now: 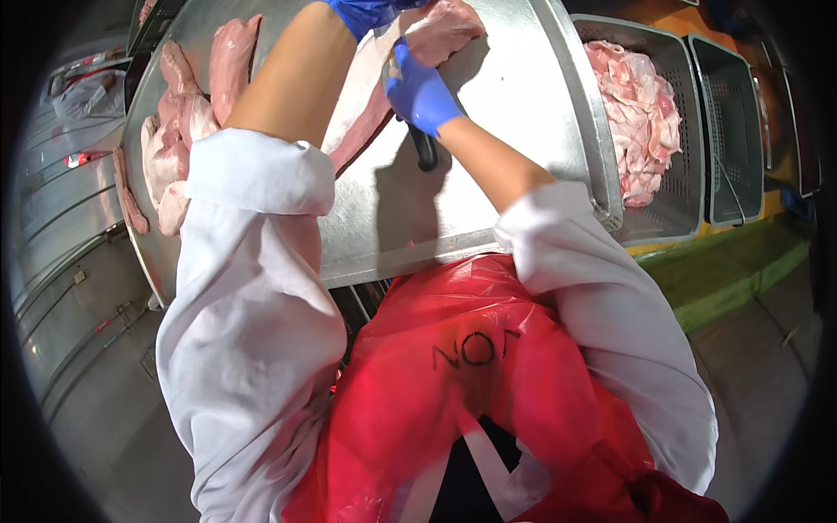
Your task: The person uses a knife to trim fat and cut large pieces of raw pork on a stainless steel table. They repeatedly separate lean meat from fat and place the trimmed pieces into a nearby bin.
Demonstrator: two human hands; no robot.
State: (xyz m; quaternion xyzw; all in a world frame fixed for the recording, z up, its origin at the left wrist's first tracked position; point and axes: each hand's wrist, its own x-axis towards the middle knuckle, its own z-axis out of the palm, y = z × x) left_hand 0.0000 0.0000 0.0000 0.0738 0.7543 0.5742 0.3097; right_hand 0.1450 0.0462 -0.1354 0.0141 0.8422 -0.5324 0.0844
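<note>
A long pale-pink cut of meat (pixel 362 109) lies slantwise across the metal table, its far end near the top of the view. My right hand (pixel 423 94), in a blue glove, is closed round a knife whose black handle (pixel 425 150) sticks out below the palm. That hand is against the right side of the cut; the blade is mostly hidden. At the top edge my left hand (pixel 370 13), also gloved in blue, is over the far part of the same cut. Its fingers are mostly cut off by the frame, so their grip does not show.
Several more pieces of meat (pixel 179 118) lie at the table's left side, and a thin strip (pixel 129 193) hangs at its left edge. Right of the table's raised rim (pixel 582 96), a grey crate (pixel 684 187) holds pale trimmings (pixel 636 122). Beside it stands another grey crate (pixel 732 131).
</note>
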